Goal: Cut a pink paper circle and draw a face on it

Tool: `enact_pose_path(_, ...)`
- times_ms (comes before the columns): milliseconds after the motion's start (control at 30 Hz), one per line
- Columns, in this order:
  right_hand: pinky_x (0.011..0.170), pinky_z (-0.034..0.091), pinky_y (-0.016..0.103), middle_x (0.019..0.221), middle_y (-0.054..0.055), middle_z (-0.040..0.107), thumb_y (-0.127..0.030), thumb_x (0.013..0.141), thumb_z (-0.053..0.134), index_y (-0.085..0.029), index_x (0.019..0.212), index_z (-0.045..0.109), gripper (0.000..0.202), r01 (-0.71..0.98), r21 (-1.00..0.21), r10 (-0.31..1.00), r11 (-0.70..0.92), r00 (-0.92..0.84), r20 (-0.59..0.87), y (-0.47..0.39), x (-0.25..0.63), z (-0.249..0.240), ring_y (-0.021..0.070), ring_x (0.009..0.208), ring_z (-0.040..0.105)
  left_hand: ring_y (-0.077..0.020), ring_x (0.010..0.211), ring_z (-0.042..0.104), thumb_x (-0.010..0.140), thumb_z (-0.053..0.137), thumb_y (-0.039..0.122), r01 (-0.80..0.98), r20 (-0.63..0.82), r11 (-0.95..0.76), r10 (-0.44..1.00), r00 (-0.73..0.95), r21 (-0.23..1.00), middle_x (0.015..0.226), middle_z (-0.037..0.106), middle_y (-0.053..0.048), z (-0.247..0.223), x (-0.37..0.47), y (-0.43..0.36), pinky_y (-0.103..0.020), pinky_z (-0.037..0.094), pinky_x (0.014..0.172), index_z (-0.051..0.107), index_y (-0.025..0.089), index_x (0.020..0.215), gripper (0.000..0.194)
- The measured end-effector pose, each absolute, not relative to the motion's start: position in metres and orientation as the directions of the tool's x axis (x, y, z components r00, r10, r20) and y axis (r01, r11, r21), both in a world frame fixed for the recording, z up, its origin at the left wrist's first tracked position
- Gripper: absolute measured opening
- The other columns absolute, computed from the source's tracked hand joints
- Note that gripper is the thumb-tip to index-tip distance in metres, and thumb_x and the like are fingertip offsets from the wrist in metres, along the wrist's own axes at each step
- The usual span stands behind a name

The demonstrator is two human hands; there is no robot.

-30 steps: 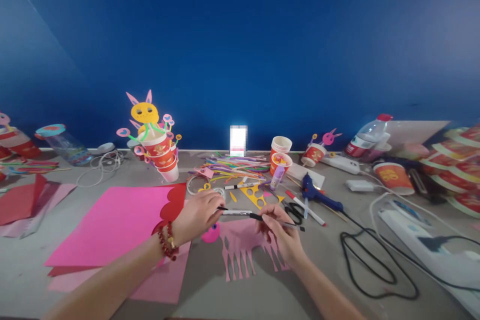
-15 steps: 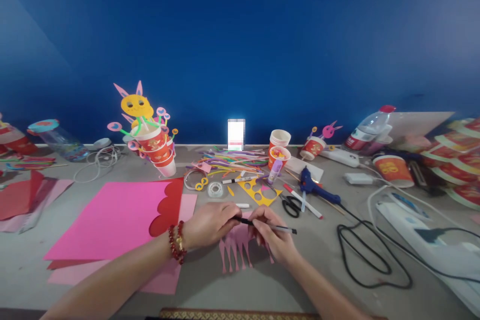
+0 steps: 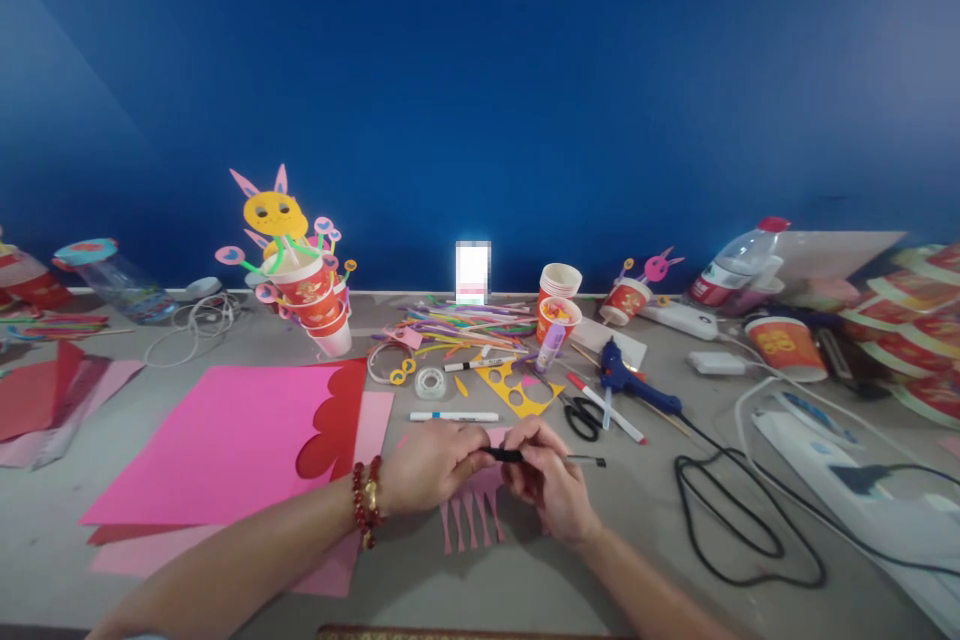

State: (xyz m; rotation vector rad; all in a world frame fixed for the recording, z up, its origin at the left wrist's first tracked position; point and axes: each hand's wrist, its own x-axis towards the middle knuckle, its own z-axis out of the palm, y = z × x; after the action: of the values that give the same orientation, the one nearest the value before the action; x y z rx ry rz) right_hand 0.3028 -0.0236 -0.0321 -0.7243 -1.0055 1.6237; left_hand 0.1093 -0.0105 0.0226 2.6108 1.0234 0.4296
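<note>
A black pen is held level between both hands, its clear end sticking out to the right. My left hand, with a red bead bracelet at the wrist, pinches its left end. Closed round the middle of the pen are the fingers of my right hand. Beneath the hands lies a pink paper piece cut into narrow strips, partly hidden by them. Just beyond my left hand a white marker lies on the table.
Left are pink sheets and a cup figure. Beyond the hands lie tape, yellow cut paper, pipe cleaners and cups. Scissors, a glue gun and a power strip are on the right.
My hands have moved slightly nearer and the pen has shifted a little to the right. More of the white marker shows beyond my left hand.
</note>
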Motion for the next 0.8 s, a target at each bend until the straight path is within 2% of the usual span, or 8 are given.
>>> enact_pose_path(133, 0.039, 0.029, 0.018, 0.054, -0.006, 0.053, -0.041, 0.084, 0.061, -0.020, 0.102, 0.057, 0.028, -0.392, -0.915, 0.962, -0.099, -0.272, 0.012, -0.014, 0.302, -0.026, 0.0083, 0.040, 0.040, -0.0156, 0.075, 0.064, 0.102, 0.037, 0.033, 0.610, 0.212, -0.705, 0.699, 0.683, 0.361, 0.084, 0.069, 0.000, 0.022, 0.111, 0.004, -0.023, 0.043, 0.065, 0.060, 0.021, 0.095, 0.027)
enact_pose_path(200, 0.038, 0.030, 0.018, 0.061, -0.005, 0.056, -0.048, 0.086, 0.059, -0.021, 0.118, 0.052, 0.042, -0.355, -0.932, 0.970, -0.076, -0.243, 0.014, -0.009, 0.301, -0.024, 0.0076, 0.040, 0.038, -0.0186, 0.083, 0.063, 0.101, 0.040, 0.035, 0.644, 0.258, -0.692, 0.720, 0.644, 0.326, 0.090, 0.068, -0.003, 0.023, 0.105, 0.024, -0.027, 0.045, 0.073, 0.061, 0.021, 0.099, 0.026)
enact_pose_path(267, 0.038, 0.029, 0.018, 0.064, -0.005, 0.057, -0.052, 0.088, 0.058, -0.022, 0.124, 0.048, 0.048, -0.285, -0.958, 0.985, -0.035, -0.173, 0.015, -0.004, 0.301, -0.024, 0.0071, 0.041, 0.036, -0.0211, 0.092, 0.061, 0.101, 0.038, 0.032, 0.703, 0.313, -0.647, 0.761, 0.569, 0.294, 0.098, 0.067, -0.007, 0.023, 0.094, 0.048, -0.032, 0.045, 0.081, 0.060, 0.019, 0.107, 0.026)
enact_pose_path(400, 0.039, 0.027, 0.019, 0.059, -0.005, 0.055, -0.052, 0.087, 0.060, -0.019, 0.120, 0.052, 0.048, -0.094, -0.993, 0.996, 0.077, -0.042, 0.082, 0.002, 0.307, -0.027, 0.0084, 0.042, 0.035, -0.0239, 0.099, 0.056, 0.100, 0.041, 0.028, 0.798, 0.368, -0.562, 0.805, 0.466, 0.219, 0.096, 0.065, -0.008, 0.015, 0.072, 0.089, -0.039, 0.043, 0.089, 0.063, 0.017, 0.100, 0.024)
enact_pose_path(533, 0.049, 0.038, 0.022, 0.063, -0.002, 0.055, -0.044, 0.091, 0.055, -0.018, 0.104, 0.062, 0.030, 0.110, -0.965, 0.970, 0.238, -0.085, 0.230, 0.000, 0.312, -0.027, 0.0123, 0.053, 0.049, -0.0259, 0.105, 0.052, 0.097, 0.050, 0.029, 0.819, 0.365, -0.553, 0.802, 0.473, 0.152, 0.100, 0.061, -0.009, 0.009, 0.065, 0.091, -0.043, 0.041, 0.094, 0.063, 0.015, 0.099, 0.019)
enact_pose_path(667, 0.056, 0.041, 0.024, 0.064, -0.001, 0.058, -0.035, 0.093, 0.052, -0.019, 0.095, 0.067, 0.023, 0.296, -0.894, 0.937, 0.337, -0.196, 0.288, -0.006, 0.313, -0.025, 0.0140, 0.058, 0.053, -0.0224, 0.097, 0.053, 0.095, 0.054, 0.038, 0.764, 0.297, -0.635, 0.756, 0.584, 0.114, 0.096, 0.059, -0.006, 0.010, 0.062, 0.062, -0.035, 0.044, 0.088, 0.062, 0.017, 0.094, 0.022)
enact_pose_path(733, 0.057, 0.041, 0.023, 0.064, -0.001, 0.058, -0.033, 0.094, 0.051, -0.019, 0.095, 0.067, 0.022, 0.333, -0.873, 0.930, 0.356, -0.215, 0.297, -0.008, 0.313, -0.024, 0.0142, 0.057, 0.054, -0.0219, 0.090, 0.054, 0.091, 0.059, 0.042, 0.731, 0.246, -0.675, 0.729, 0.639, 0.100, 0.090, 0.059, -0.004, 0.010, 0.057, 0.046, -0.033, 0.045, 0.082, 0.062, 0.018, 0.086, 0.024)
enact_pose_path(800, 0.058, 0.042, 0.024, 0.066, -0.001, 0.059, -0.032, 0.094, 0.050, -0.019, 0.095, 0.067, 0.022, 0.352, -0.860, 0.926, 0.370, -0.216, 0.310, -0.008, 0.313, -0.024, 0.0147, 0.059, 0.056, -0.0233, 0.089, 0.054, 0.089, 0.062, 0.039, 0.728, 0.219, -0.679, 0.727, 0.650, 0.092, 0.091, 0.059, -0.006, 0.007, 0.053, 0.036, -0.034, 0.045, 0.079, 0.060, 0.018, 0.084, 0.022)
